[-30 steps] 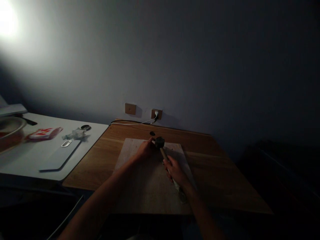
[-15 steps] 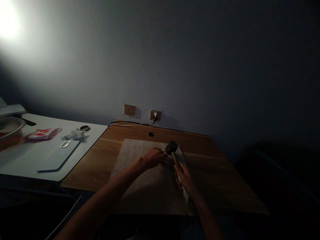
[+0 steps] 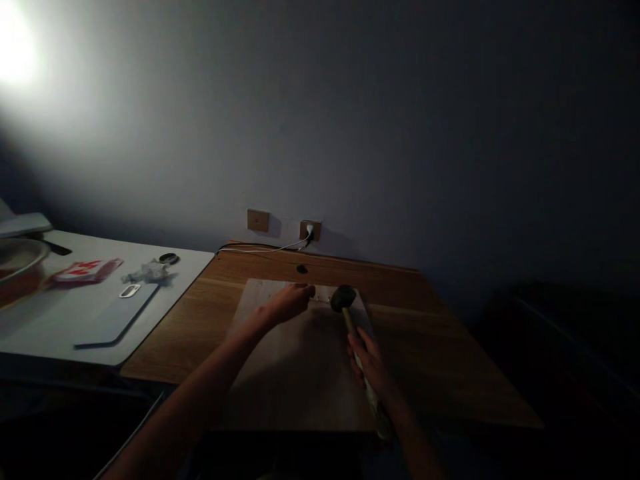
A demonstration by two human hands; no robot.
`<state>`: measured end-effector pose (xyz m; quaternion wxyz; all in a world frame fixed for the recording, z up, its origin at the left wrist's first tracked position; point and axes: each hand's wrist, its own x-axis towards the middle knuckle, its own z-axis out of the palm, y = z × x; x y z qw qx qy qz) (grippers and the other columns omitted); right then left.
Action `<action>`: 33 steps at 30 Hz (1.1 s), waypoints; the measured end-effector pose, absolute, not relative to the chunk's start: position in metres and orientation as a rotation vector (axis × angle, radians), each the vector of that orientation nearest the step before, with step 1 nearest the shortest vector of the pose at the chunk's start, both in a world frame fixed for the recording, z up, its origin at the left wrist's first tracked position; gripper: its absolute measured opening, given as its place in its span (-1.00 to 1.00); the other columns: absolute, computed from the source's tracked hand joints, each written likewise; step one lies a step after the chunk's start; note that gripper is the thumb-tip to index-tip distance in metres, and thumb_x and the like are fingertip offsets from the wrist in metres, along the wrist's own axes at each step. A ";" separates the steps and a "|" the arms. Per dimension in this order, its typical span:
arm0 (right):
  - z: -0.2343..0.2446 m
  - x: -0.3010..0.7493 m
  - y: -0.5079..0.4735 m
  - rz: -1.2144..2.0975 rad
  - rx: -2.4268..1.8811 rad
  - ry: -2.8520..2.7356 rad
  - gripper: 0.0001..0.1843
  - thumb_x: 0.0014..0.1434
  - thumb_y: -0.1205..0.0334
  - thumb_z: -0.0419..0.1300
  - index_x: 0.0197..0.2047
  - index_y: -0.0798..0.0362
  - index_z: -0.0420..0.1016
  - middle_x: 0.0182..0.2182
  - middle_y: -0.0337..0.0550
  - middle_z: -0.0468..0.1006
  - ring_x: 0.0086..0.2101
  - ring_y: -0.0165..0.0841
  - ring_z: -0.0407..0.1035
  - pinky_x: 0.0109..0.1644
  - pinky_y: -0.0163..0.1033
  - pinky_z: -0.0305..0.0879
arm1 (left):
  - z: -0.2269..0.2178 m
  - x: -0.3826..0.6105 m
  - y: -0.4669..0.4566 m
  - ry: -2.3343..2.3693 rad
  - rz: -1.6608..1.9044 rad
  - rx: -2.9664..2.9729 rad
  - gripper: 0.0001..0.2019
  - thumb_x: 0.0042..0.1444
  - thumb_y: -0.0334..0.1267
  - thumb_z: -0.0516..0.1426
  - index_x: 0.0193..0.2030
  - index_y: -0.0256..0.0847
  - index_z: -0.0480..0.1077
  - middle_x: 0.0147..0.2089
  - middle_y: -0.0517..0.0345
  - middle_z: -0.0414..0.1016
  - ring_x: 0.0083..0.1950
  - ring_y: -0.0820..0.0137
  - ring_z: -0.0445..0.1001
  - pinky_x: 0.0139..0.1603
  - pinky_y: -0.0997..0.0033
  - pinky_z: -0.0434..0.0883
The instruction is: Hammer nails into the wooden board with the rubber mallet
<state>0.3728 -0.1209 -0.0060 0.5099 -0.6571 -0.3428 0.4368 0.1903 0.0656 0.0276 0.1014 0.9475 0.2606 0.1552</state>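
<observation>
A pale wooden board (image 3: 295, 373) lies on the brown desk (image 3: 440, 360). My right hand (image 3: 369, 360) is closed round the handle of a mallet with a dark round head (image 3: 343, 298), which rests near the board's far edge. My left hand (image 3: 289, 300) reaches to the board's far edge just left of the mallet head, fingers curled together in a pinch on something too small to make out. The room is dim.
A white table (image 3: 65, 320) stands to the left with a grey flat device (image 3: 117, 313), a red-and-white packet (image 3: 83, 272), crumpled wrapping and a bowl (image 3: 17, 257). Two wall sockets (image 3: 259, 220) sit behind the desk, one with a white cable (image 3: 265, 249). Darkness fills the right side.
The mallet head moved right along the board's far edge and has come down slightly. My left hand went right, then drew back up and to the left at the far edge.
</observation>
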 end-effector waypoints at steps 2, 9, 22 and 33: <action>-0.007 0.372 -0.121 1.060 -1.578 -0.843 -0.39 -0.01 -0.34 0.26 -0.14 -0.02 0.33 -0.57 -0.46 0.31 -0.75 -0.56 0.07 -0.77 -0.42 0.00 | 0.025 0.179 0.079 0.819 0.491 2.749 -0.70 0.06 -0.59 0.08 -0.13 -0.22 0.44 -0.16 0.06 0.56 -0.18 0.37 0.52 -0.18 0.48 0.40; -0.008 0.369 -0.122 1.060 -1.548 -0.935 -0.45 0.04 -0.37 0.20 -0.30 -0.04 0.24 -0.63 -0.49 0.24 -0.75 -0.57 0.03 -0.77 -0.44 -0.02 | 0.010 0.169 0.095 0.892 0.513 2.667 -0.71 0.07 -0.58 0.09 -0.13 -0.21 0.47 -0.19 0.05 0.58 -0.18 0.35 0.53 -0.14 0.46 0.43; -0.007 0.365 -0.124 1.100 -1.572 -0.897 -0.46 0.03 -0.34 0.24 -0.24 -0.04 0.29 -0.58 -0.45 0.29 -0.74 -0.57 0.07 -0.75 -0.43 0.01 | 0.007 0.171 0.098 0.893 0.546 2.667 -0.67 0.07 -0.61 0.05 -0.15 -0.21 0.52 -0.10 -0.01 0.60 -0.05 0.29 0.56 -0.02 0.38 0.44; -0.002 0.360 -0.120 1.147 -1.524 -0.921 -0.47 0.07 -0.32 0.21 -0.24 -0.02 0.27 -0.49 -0.44 0.32 -0.73 -0.61 0.06 -0.76 -0.44 0.03 | -0.007 0.177 0.099 0.900 0.688 2.468 -0.69 0.02 -0.55 0.11 -0.12 -0.20 0.50 -0.20 0.14 0.61 -0.20 0.41 0.55 -0.16 0.51 0.41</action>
